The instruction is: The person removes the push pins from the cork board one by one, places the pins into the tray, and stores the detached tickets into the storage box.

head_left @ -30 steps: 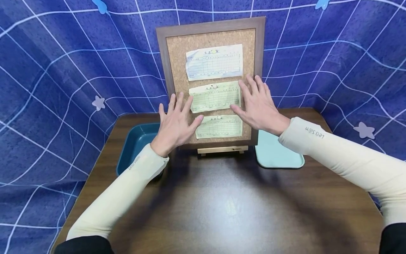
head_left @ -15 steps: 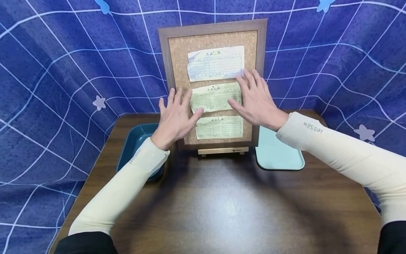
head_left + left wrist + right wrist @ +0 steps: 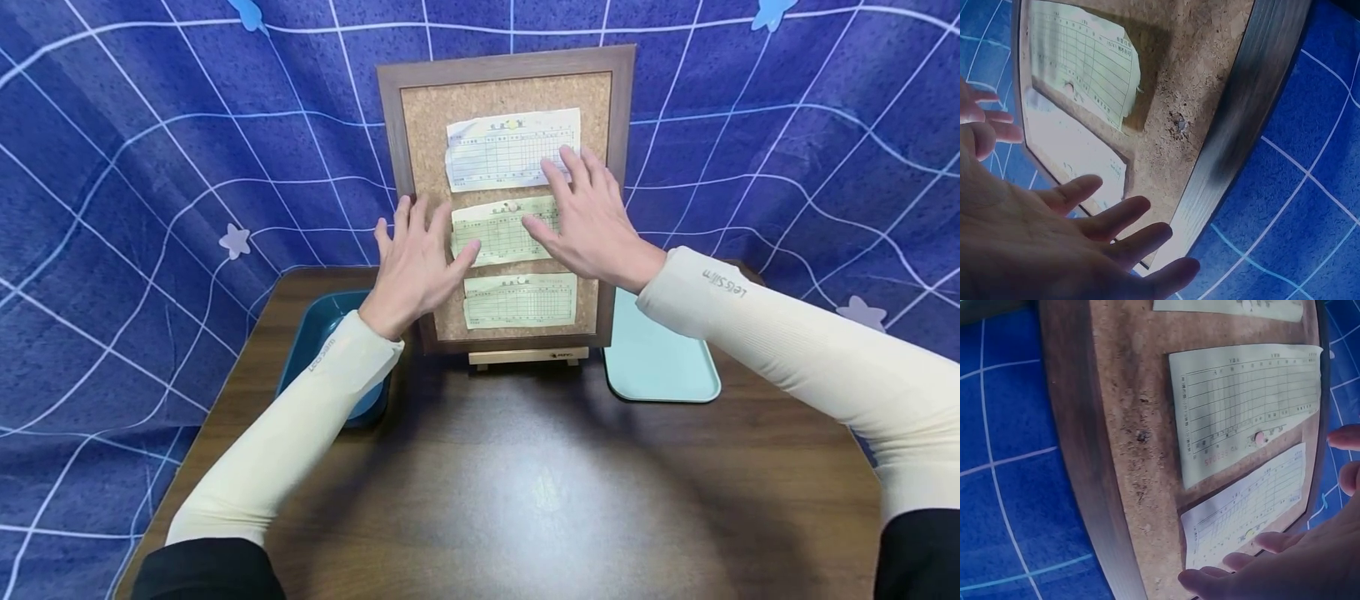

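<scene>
A brown-framed cork board (image 3: 425,108) stands upright with three printed form slips pinned in a column. The top slip (image 3: 480,154) is whitish with a yellow pushpin (image 3: 512,124). Below it are a green middle slip (image 3: 495,237) and a green bottom slip (image 3: 517,304). My left hand (image 3: 416,271) is spread before the board's left side, fingers near the middle slip's left edge. My right hand (image 3: 596,221) has its fingers apart over the top slip's lower right and the middle slip's right end. Neither hand holds anything; in the wrist views both look apart from the board.
The board rests on a small wooden easel (image 3: 528,356) on a brown wooden table (image 3: 480,467). A dark teal tray (image 3: 307,342) lies left, partly behind the left arm; a mint tray (image 3: 663,367) lies right. A blue gridded curtain (image 3: 150,208) hangs behind.
My right hand has moved up and left, from the middle slip's right end to the top slip's lower right. My left hand has risen slightly. The slips stay pinned in place.
</scene>
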A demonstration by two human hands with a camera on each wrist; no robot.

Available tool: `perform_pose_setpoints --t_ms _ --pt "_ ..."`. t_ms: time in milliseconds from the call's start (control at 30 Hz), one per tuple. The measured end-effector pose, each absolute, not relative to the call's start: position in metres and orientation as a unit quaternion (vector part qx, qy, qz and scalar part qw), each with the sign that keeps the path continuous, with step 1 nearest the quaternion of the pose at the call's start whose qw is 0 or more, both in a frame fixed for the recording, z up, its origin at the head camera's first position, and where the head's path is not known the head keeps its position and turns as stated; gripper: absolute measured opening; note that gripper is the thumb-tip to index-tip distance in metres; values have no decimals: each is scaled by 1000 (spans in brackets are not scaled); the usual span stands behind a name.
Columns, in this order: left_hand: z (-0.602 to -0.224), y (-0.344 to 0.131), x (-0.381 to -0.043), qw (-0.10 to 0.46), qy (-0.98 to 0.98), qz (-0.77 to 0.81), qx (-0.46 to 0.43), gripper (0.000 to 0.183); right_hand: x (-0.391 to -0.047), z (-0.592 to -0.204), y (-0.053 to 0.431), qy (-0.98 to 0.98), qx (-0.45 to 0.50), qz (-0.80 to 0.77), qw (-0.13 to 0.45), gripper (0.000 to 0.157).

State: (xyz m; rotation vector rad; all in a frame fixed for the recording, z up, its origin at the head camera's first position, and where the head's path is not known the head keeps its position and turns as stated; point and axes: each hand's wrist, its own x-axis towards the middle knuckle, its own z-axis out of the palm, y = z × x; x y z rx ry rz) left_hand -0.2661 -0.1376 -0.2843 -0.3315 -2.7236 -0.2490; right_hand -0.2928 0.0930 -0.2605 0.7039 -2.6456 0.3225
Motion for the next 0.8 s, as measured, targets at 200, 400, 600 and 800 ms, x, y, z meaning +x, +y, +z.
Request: perform_pose_setpoints --t_ms 200,400,600,800 --pt "-281 -139 -276 293 -938 -123 -141 55 -298 -255 84 -934 262 134 202 68" --pt "-279 -142 -292 369 -901 -168 -157 41 -311 -248 78 -907 293 179 244 60" --pt "-280 -142 -307 377 -894 -198 -139 32 -327 -242 75 -867 326 215 309 42" --pt "-275 -139 -321 386 -891 -204 -124 27 -339 -234 73 -853 331 238 325 34"
